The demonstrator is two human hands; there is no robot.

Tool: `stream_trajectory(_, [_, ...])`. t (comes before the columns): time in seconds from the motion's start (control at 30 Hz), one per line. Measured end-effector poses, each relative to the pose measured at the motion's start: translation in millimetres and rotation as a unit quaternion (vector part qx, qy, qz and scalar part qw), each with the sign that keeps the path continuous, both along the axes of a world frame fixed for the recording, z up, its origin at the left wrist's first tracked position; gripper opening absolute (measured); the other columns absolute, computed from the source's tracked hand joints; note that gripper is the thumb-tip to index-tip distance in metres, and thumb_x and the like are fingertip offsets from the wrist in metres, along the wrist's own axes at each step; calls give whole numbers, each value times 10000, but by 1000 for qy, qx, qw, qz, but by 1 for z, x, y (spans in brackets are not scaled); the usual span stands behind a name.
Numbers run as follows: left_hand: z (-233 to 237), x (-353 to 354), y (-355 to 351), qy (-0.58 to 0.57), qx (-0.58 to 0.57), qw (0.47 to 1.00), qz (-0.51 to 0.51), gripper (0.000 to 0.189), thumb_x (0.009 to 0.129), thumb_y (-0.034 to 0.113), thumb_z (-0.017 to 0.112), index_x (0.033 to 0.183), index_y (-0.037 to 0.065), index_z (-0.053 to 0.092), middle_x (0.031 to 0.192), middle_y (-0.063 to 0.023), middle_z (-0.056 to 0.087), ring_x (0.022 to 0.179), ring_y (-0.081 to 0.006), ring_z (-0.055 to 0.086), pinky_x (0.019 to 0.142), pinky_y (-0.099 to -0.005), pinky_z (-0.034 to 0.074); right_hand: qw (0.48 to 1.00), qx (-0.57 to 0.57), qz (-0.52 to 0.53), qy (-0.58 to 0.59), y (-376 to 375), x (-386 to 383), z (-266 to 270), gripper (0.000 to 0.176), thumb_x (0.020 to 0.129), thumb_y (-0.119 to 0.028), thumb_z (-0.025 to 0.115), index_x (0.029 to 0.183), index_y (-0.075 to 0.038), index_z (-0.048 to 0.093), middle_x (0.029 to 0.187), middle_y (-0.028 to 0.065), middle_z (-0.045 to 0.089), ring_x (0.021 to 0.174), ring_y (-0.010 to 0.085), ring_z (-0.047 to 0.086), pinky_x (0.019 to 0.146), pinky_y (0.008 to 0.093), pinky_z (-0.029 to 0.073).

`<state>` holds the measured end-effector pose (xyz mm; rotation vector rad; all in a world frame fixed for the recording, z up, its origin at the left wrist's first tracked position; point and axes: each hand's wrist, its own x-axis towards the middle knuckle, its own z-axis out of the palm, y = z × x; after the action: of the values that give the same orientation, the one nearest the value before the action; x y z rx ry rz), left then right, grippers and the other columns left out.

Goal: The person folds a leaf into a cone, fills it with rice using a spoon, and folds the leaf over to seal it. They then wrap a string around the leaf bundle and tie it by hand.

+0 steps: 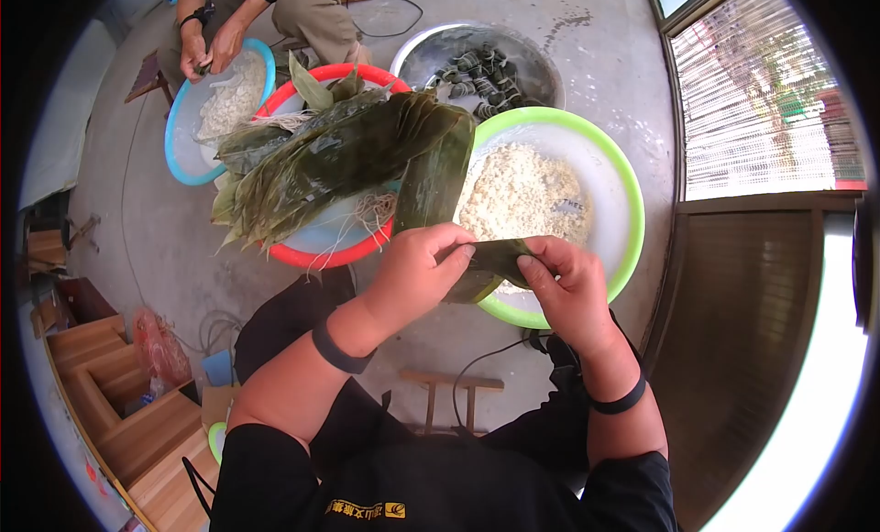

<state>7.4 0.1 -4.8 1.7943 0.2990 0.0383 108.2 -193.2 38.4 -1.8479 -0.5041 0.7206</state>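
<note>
My left hand (417, 268) and my right hand (570, 285) pinch a broad green leaf (497, 257) between thumbs and fingers, one hand at each side. The leaf is stretched and partly folded between them, over the near edge of a white basin with a lime-green rim (632, 193). White rice grains (522, 188) fill the middle of that basin. Just beyond my left hand, a long wet leaf (431, 179) hangs from a thick pile of leaves (321, 156), which lies across a red-rimmed basin (335, 257).
A metal basin (550, 69) holds several tied, leaf-wrapped bundles (486, 78). Pale strings (374, 209) lie in the red-rimmed basin. At the upper left, another person's hands (209, 57) work above a blue-rimmed basin (176, 152) of rice. A wooden stool (449, 381) stands below my arms.
</note>
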Motion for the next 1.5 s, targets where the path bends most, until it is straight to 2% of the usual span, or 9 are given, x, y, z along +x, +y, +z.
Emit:
stream_trajectory(0.27, [-5,2,1,30,-39,997,67,130,903,69,644,977,-3,722,852,-96,718,774,-165,684,719,-290,522,953,24,71,-293,6,-3,-11,159,828,1,722,984,-8,691,745,157,671,664,333,669,590,387,533])
stream_trajectory(0.37, [-13,2,8,-30,41,998,40,139,910,3,612,993,-24,720,884,-12,659,799,-68,597,747,-238,485,929,47,93,-355,9,-4,-17,156,827,14,707,976,-17,677,753,142,674,654,320,668,576,393,531])
stream_trajectory(0.57, [-11,1,12,41,-42,997,50,157,901,0,600,1004,-25,715,921,-18,670,827,-84,608,783,-244,490,902,45,104,-416,10,-4,-23,188,818,-1,681,1002,-28,658,776,116,687,685,301,689,582,382,555])
stream_trajectory(0.9, [-16,0,20,105,-334,932,99,219,938,66,536,1056,-15,702,925,-27,690,816,-84,619,726,-253,515,816,-16,212,-537,26,-28,-17,266,783,-99,690,1041,-36,669,1029,74,674,915,229,683,664,331,569])
stream_trajectory(0.97, [-4,0,19,112,-385,909,113,240,911,54,530,1030,-41,715,872,-1,677,795,-55,573,725,-221,469,812,-44,230,-535,28,-34,-19,262,793,-116,694,1042,-37,673,1018,64,663,913,218,669,653,322,557])
stream_trajectory(1.2, [-16,-2,21,109,-237,962,75,216,966,83,537,1071,14,712,870,6,673,759,-55,589,680,-221,487,879,0,248,-408,17,-31,-18,387,732,-117,786,1092,-47,661,1030,91,660,915,259,665,685,351,545])
stream_trajectory(1.3, [-10,-2,21,110,-240,961,79,213,967,74,542,1072,24,720,845,32,638,731,-46,550,682,-211,462,908,-20,106,-406,27,-10,-10,462,722,-105,802,1149,-58,633,1015,100,656,895,303,631,760,406,536])
stream_trajectory(1.33, [-5,-2,21,118,-236,962,76,213,967,69,542,1069,22,723,866,33,625,743,-46,539,699,-211,453,926,-55,93,-363,27,-9,-10,562,750,-94,798,1264,-73,573,1076,131,665,974,337,635,869,434,525])
stream_trajectory(1.5, [-10,0,16,19,-128,991,22,210,969,42,548,1066,3,731,1000,10,549,880,-70,511,811,-232,420,983,-82,110,-122,23,-9,-28,653,783,-136,806,1358,-69,505,1192,173,662,1116,350,635,936,429,524])
